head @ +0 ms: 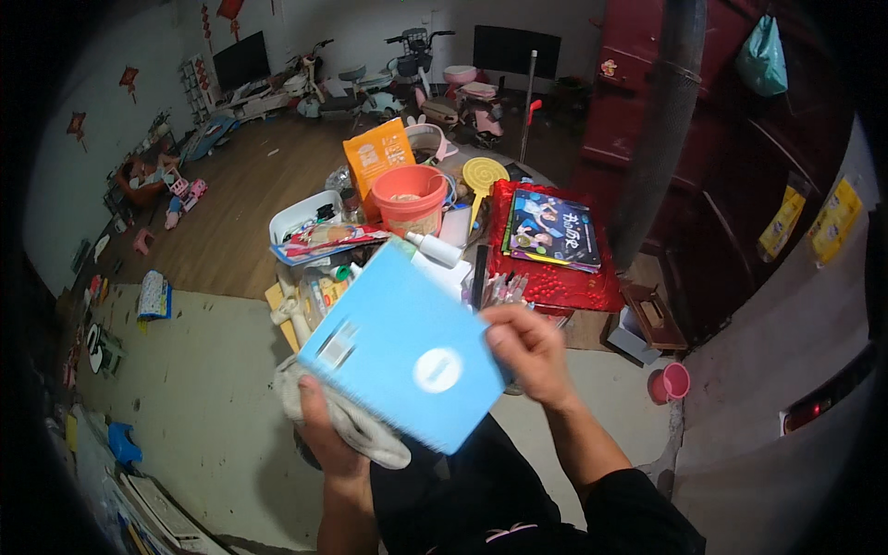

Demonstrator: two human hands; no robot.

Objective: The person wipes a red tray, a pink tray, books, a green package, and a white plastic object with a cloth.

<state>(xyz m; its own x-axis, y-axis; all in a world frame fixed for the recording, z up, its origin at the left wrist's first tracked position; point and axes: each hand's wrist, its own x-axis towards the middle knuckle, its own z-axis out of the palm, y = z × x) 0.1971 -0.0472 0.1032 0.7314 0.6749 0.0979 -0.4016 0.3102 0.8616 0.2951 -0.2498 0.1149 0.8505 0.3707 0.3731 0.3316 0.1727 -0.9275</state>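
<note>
A light blue thin book [395,326] with a white round mark and a barcode patch is held up tilted before me. My right hand [531,350] pinches its right edge between thumb and fingers. Below its lower left edge, my left hand [326,430] grips a greyish-white cloth [368,430]; whether it also touches the book is hard to tell. Past the book, a stack of books [551,229] with a dark illustrated cover lies on a shiny red box [562,291]. A white bottle [437,250] rests just beyond the book's top corner.
Clutter crowds the table: a coral bucket [409,198], an orange pouch [378,156], a white basin [302,215] and a yellow fly swatter [483,177]. A pink bucket [669,383] stands on the floor at right, near a wooden box [652,316]. Scooters [416,62] are parked at the back.
</note>
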